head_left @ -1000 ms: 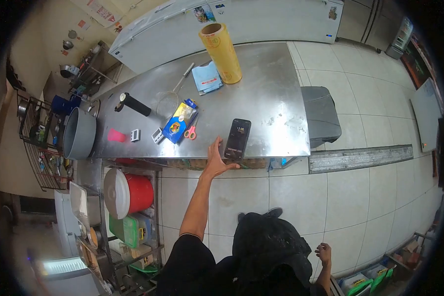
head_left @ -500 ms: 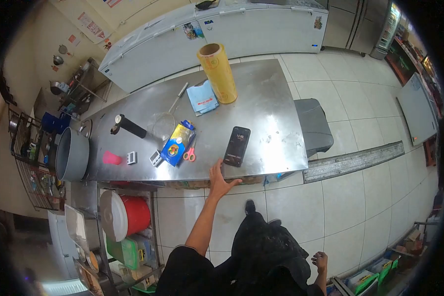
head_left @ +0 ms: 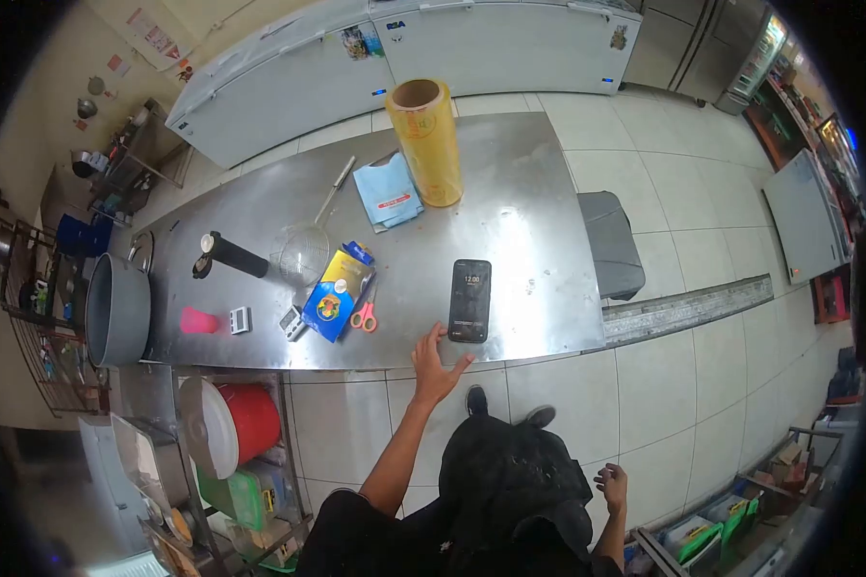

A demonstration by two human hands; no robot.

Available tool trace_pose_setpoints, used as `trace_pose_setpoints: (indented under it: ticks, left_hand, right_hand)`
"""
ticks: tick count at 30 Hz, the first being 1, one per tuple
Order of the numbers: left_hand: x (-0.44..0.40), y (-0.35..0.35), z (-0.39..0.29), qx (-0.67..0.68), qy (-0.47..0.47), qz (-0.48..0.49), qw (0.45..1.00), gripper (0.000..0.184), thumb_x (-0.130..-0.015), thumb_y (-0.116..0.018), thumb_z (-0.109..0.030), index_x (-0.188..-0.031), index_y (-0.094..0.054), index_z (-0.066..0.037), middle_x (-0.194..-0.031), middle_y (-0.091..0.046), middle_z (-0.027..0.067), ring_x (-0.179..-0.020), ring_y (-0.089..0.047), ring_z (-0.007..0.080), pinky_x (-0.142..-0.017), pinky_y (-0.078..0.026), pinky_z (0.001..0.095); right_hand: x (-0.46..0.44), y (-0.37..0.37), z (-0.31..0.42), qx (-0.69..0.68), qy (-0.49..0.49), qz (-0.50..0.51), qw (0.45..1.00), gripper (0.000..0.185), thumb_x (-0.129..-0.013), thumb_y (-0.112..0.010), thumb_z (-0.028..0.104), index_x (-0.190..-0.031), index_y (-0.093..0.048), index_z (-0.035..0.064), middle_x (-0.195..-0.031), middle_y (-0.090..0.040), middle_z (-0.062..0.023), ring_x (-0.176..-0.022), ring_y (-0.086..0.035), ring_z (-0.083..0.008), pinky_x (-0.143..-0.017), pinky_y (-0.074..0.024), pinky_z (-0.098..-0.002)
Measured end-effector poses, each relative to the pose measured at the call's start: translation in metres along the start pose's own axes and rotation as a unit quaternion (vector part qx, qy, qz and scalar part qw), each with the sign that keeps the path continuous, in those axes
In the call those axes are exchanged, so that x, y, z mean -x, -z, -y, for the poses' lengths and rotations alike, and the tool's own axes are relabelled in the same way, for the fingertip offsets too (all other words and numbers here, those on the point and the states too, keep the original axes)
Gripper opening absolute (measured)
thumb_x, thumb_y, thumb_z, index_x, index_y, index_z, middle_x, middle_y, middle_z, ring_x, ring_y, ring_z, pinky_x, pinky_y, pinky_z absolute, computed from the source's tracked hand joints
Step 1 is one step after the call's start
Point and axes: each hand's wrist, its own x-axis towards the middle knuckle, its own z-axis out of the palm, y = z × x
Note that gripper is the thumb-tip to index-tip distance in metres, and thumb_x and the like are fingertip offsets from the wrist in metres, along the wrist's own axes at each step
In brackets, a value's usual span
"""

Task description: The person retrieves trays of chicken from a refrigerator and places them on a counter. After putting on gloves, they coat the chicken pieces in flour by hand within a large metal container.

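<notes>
Left hand: positioned at the near edge of the steel table, palm down, thumb and fingers spread apart; the grip is released. The fingertips are placed just beside the lower left corner of the smartphone; whether contact is made cannot be told.

Right hand: held low over the tiled floor, well apart from the table, fingers loosely curled in a slack, unclenched grip.

Smartphone: black, laid flat near the table's front edge, screen up and lit, the time displayed as 12:00.

Scissors: pink-handled, laid to the left of the smartphone, partly covered by a blue and yellow packet.

Strainer: wire mesh, laid behind the packet, handle pointed toward the far edge.

Film roll: yellow, stood on end behind the smartphone; a folded light-blue cloth is set right beside it.

Black cylinder: laid to the left of the strainer; its exact kind cannot be told.

Small white device: set between a pink cup and a second white device, the latter placed just beside the packet.

Grey pot: large, located at the table's left end.
</notes>
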Motion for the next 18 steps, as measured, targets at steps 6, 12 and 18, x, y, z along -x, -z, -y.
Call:
trace_pose_setpoints:
  ticks: [6, 12, 18]
  left_hand:
    - [-0.036, -0.027, -0.027, 0.009, 0.002, -0.044, 0.999, 0.076, -0.079, -0.075, -0.035, -0.135, -0.037, 0.0, -0.126, -0.046, 0.0168, -0.113, -0.046, 0.0296, -0.1, -0.034, 0.0437]
    - [-0.037, -0.074, -0.012, 0.133, 0.068, -0.149, 0.977, 0.071, -0.08, -0.076, -0.034, -0.13, -0.04, 0.002, -0.118, -0.048, 0.0173, -0.106, -0.049, 0.0277, -0.093, -0.041, 0.0383]
    - [-0.024, -0.145, -0.154, 0.049, 0.055, -0.298, 0.952, 0.05, -0.088, -0.065, -0.026, -0.126, -0.045, -0.001, -0.112, -0.05, 0.0122, -0.101, -0.048, 0.0227, -0.088, -0.04, 0.036]
  right_hand:
    - [-0.014, 0.026, -0.026, -0.029, -0.048, -0.011, 0.998, 0.036, -0.092, -0.056, 0.018, -0.12, -0.051, -0.0035, -0.096, -0.063, -0.0152, -0.078, -0.067, -0.0231, -0.061, -0.053, -0.0326]
    - [-0.042, 0.084, -0.047, -0.019, -0.111, -0.004, 0.994, 0.027, -0.092, -0.051, 0.012, -0.115, -0.053, -0.0034, -0.091, -0.064, -0.0136, -0.068, -0.063, -0.0205, -0.057, -0.0524, -0.0314]
    - [-0.131, 0.186, -0.048, -0.201, -0.121, -0.039, 0.971, 0.026, -0.091, -0.054, 0.014, -0.11, -0.055, -0.0027, -0.082, -0.063, -0.0119, -0.067, -0.064, -0.0206, -0.057, -0.0517, -0.0287]
